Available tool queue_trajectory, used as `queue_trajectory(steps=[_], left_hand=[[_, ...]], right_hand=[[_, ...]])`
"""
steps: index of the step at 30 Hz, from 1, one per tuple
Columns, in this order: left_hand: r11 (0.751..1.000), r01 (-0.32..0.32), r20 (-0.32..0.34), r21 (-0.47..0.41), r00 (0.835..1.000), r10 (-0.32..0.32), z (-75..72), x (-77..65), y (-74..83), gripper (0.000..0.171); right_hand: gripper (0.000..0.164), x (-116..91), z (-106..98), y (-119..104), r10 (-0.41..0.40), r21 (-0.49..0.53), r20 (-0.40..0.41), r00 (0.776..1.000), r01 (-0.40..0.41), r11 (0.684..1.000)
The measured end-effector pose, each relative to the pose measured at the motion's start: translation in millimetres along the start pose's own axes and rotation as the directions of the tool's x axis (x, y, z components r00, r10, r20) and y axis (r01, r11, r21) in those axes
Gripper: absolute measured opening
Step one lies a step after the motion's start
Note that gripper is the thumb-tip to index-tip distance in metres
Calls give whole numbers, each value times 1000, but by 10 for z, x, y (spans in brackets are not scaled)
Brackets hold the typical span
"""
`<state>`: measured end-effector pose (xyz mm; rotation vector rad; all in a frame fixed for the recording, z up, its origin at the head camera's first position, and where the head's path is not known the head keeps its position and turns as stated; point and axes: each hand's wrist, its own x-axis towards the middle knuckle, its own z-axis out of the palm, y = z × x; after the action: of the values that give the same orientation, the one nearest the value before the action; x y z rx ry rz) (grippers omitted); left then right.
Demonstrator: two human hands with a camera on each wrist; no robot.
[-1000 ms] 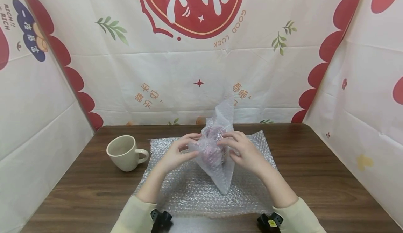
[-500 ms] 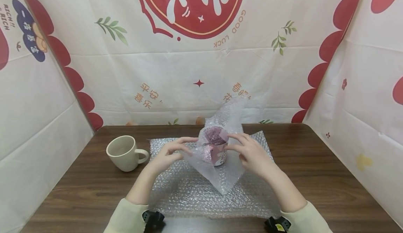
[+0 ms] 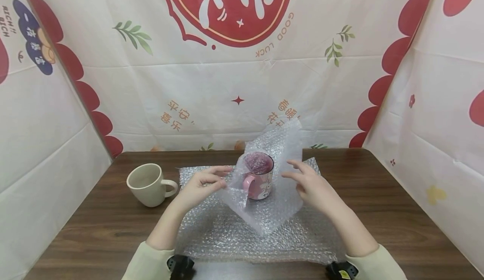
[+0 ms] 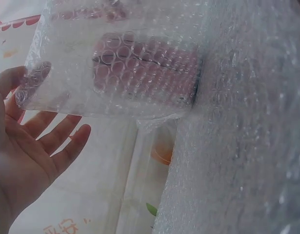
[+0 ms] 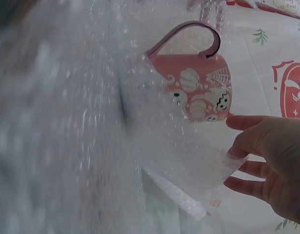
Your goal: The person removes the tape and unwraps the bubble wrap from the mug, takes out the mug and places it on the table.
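A pink mug stands upright near the middle of the table, its handle toward the front left. White ghosts and pumpkins decorate its side in the right wrist view. A loosened clear sheet of bubble wrap lies under it and rises behind and on both sides; a flap covers the mug's left part. My left hand pinches the left flap of this sheet by its edge, other fingers spread. On the other side my right hand holds the sheet's right edge between thumb and fingers.
Beneath everything lies a larger bubble wrap sheet on the brown wooden table. To the left stands a cream mug, handle pointing right. Printed cloth walls enclose the table at the back and sides.
The wrap around the pink mug has come apart, its sides spread left and right, and the mug now shows. Both hands have moved outward, away from each other.
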<state>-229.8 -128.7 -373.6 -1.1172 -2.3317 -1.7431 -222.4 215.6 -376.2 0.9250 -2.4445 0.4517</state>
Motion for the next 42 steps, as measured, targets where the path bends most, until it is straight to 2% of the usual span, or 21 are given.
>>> queue_trajectory(steps=[4,8,13,18,24,29,34,37,42], left_hand=[[999,0,18,45,1000,-1,2,-9,27,12],[991,-2,44,131,999,-4,-7,-38,54,12],[977,9,79,214,997,-26,-46,-99,70,17],[953,32,107,300,992,-67,-88,-158,107,22],[910,61,130,410,984,-125,-114,-219,164,22],[892,113,148,437,970,-195,-151,-285,161,21],[869,123,171,478,958,-229,-198,-327,142,18],[844,139,168,517,951,-260,-216,-347,136,18],[776,187,139,602,933,-333,-229,-378,119,28]], right_hand=[[50,-61,-25,50,37,-21,-7,999,-37,999],[49,-138,-52,101,84,-40,-6,996,-84,996],[44,-208,-86,154,199,-48,63,978,-196,979],[36,-232,-120,186,292,-60,163,942,-286,956],[28,-269,-154,224,386,-72,277,880,-381,922],[25,-307,-183,269,447,-97,345,825,-442,892],[21,-346,-199,329,496,-108,401,770,-498,860],[22,-369,-194,369,515,-111,425,745,-521,846],[21,-398,-180,430,526,-130,438,730,-527,840]])
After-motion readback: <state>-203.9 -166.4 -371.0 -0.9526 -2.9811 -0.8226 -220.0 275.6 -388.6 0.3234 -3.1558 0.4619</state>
